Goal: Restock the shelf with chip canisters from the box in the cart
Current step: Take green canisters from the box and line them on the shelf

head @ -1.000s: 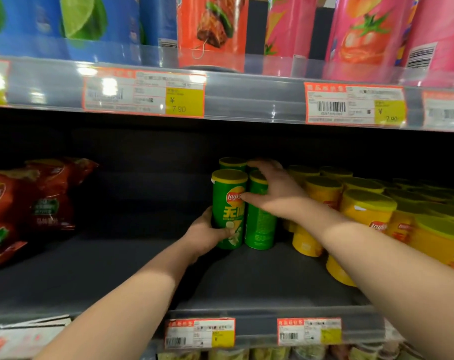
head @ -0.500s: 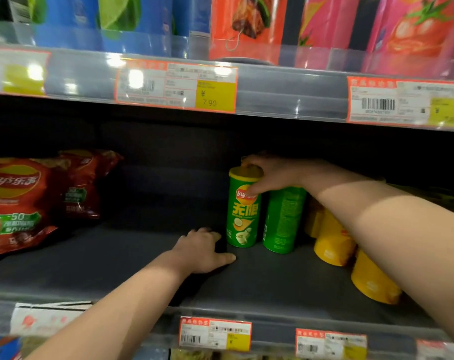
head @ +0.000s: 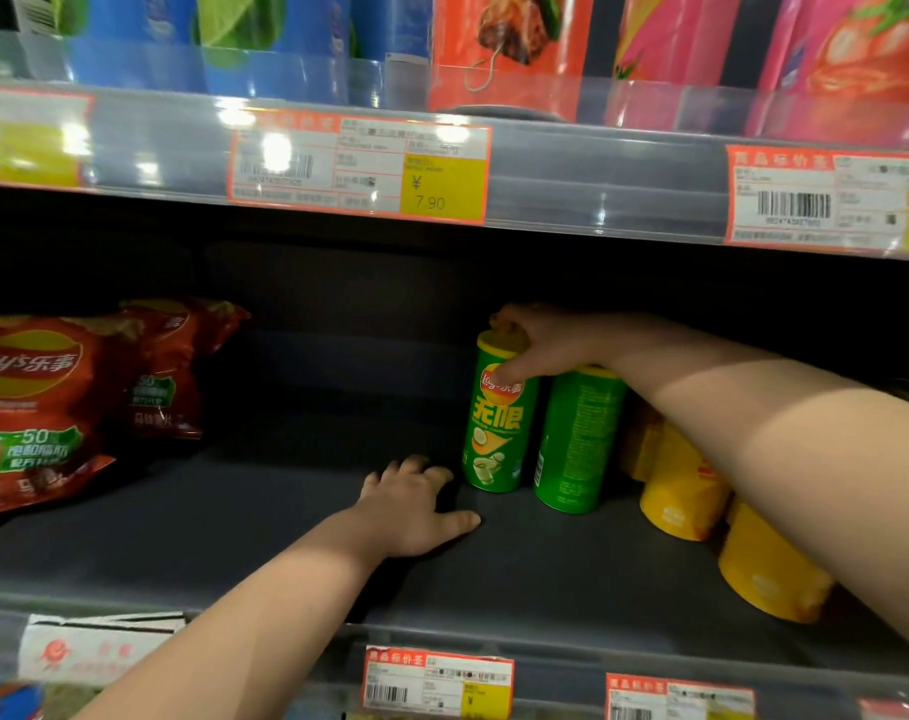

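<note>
My right hand (head: 551, 345) curls over the top of a green can (head: 499, 433), upright on the shelf (head: 234, 522); my left hand (head: 416, 506) rests open just beside its base, holding nothing. Bare shelf lies left of my fingers; I judge more cans are due.

Green canisters (head: 499, 433) (head: 579, 439): two, at 3 o'clock from frame centre. Yellow canisters (head: 642, 444) (head: 683, 491) (head: 769, 574): three visible, at 4 o'clock. Red chip bags (head: 26, 397) (head: 174, 366): two distinguishable, at 9 o'clock. Price labels: three at 12 o'clock (head: 31, 142) (head: 359, 168) (head: 831, 200), two complete at 6 o'clock (head: 437, 683) (head: 678, 698).
</note>
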{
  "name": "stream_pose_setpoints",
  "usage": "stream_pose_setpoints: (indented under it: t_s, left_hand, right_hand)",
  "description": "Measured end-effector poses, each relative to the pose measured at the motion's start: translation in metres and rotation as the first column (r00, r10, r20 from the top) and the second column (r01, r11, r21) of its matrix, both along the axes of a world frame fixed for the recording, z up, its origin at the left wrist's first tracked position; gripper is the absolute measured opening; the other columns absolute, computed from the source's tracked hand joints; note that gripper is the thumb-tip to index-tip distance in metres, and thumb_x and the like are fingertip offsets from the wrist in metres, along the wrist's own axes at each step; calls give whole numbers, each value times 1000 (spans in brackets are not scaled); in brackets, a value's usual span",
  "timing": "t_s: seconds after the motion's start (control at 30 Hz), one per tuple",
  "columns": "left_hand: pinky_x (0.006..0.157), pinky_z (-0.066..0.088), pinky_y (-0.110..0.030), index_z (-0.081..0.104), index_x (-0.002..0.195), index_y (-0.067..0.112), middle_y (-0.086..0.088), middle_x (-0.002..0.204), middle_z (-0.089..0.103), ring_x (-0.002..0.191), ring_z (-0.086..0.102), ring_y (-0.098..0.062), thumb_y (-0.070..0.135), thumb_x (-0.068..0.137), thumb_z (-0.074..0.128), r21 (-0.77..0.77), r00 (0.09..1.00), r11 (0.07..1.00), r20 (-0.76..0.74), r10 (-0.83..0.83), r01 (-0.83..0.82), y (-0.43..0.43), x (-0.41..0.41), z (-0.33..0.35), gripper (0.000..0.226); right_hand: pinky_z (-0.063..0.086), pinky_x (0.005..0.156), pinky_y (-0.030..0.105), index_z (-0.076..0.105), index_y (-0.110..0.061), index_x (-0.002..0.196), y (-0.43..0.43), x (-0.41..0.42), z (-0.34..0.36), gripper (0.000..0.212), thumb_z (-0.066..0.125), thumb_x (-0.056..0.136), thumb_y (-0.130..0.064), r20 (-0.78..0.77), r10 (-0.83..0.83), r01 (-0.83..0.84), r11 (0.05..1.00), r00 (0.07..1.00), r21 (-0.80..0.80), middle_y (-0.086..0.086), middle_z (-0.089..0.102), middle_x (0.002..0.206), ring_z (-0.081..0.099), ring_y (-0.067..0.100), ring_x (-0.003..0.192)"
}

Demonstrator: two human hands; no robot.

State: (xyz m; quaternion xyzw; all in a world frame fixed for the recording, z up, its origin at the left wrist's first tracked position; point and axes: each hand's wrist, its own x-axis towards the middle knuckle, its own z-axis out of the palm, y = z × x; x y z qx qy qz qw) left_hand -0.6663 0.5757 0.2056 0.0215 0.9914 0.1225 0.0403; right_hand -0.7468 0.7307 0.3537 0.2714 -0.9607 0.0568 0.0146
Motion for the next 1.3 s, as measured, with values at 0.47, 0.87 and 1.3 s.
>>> stream_pose_setpoints:
  t_s: [0.47, 0.87, 1.3]
  left_hand:
    - [116, 14, -42, 30, 147, 28, -5, 156, 19, 144, 17, -27, 63, 88, 46, 13, 1000, 1000, 2, -9, 9, 0, 0, 1, 70]
    - [116, 15, -43, 29, 147, 28, -5, 157, 19, 144, 16, -27, 63, 88, 45, 7, 1000, 1000, 7, -13, 13, 0, 0, 1, 70]
    - [117, 15, -43, 29, 147, 28, -4, 156, 19, 143, 18, -26, 63, 88, 45, 5, 1000, 1000, 4, -13, 13, -1, -1, -1, 70]
  right_hand:
    - [38, 62, 20, 37, -21, 139, 8, -2, 8, 62, 67, 85, -32, 51, -44, 43, 999, 998, 13, 6, 44, 136, 46, 16, 100]
    - [45, 71, 24, 41, -14, 133, 38, 3, 26, 68, 73, 79, -41, 59, -122, 101, 956, 991, 274, 6, 50, 129, 49, 18, 101]
    - [47, 79, 26, 43, -9, 138, 48, -2, 19, 76, 63, 81, -56, 12, -236, 221, 927, 972, 304, 9, 49, 137, 51, 25, 119]
